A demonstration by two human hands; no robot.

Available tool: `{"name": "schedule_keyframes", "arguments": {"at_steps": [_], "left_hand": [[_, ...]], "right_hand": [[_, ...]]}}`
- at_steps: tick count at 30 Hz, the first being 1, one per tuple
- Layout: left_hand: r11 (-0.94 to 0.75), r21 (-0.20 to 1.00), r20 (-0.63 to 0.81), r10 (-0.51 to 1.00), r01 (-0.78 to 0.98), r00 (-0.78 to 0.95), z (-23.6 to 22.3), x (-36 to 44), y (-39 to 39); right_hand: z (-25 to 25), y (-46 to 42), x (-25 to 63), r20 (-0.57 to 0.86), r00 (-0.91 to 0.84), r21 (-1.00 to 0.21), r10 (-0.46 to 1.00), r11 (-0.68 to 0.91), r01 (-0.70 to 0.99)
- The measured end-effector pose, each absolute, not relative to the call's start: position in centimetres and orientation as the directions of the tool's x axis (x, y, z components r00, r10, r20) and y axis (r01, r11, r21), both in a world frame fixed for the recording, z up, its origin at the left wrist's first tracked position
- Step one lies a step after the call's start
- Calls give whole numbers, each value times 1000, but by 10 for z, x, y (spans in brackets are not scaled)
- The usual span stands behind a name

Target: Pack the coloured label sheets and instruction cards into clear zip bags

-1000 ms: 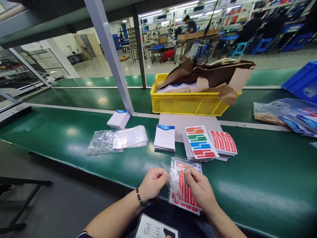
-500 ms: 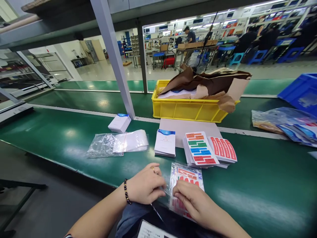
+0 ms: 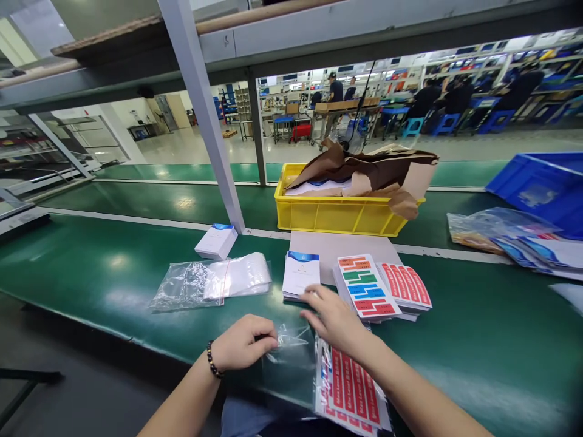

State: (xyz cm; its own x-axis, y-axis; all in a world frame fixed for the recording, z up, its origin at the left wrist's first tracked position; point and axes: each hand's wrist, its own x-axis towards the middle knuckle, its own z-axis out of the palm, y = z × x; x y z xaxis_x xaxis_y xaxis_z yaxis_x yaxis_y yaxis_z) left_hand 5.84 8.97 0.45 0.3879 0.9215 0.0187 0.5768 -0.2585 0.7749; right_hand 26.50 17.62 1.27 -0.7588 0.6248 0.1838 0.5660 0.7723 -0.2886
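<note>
My left hand (image 3: 246,343) pinches a clear plastic bag (image 3: 291,340) that spreads to the right just above the green bench. Fingers apart, my right hand (image 3: 334,318) hovers at the lower edge of a stack of white booklets (image 3: 300,273) with blue tops; a fingertip overlaps the stack, and whether it touches I cannot tell. Under my right forearm lie bagged red sticker sheets (image 3: 353,388) at the bench's front edge. Close to the right hand are a pile of multicoloured sticker sheets (image 3: 367,285) and a pile of red-label sheets (image 3: 405,285).
A sheaf of clear bags (image 3: 241,276) and another booklet stack (image 3: 216,241) lie to the left. Behind stands a yellow crate (image 3: 337,215) with brown paper. A blue crate (image 3: 537,188) and bagged booklets (image 3: 537,249) are at right. A metal post (image 3: 204,115) rises from the bench.
My right hand has left the bagged sticker sheets and moved up to the booklets, its fingers opening. My left hand has moved left and down, now with a clear bag. The view has tilted up.
</note>
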Motion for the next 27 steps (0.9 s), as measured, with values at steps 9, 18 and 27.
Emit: {"name": "schedule_keyframes", "arguments": {"at_steps": [9, 18, 27], "left_hand": [[106, 991, -121, 968, 82, 218, -41, 67, 94], [515, 610, -288, 852, -602, 437, -54, 94, 107], [542, 661, -170, 782, -519, 600, -28, 121, 106]], "right_hand": [[-24, 220, 256, 252, -739, -80, 625, 775, 627], [19, 135, 279, 483, -807, -177, 340, 940, 290], [4, 195, 376, 439, -580, -183, 686, 700, 690]]}}
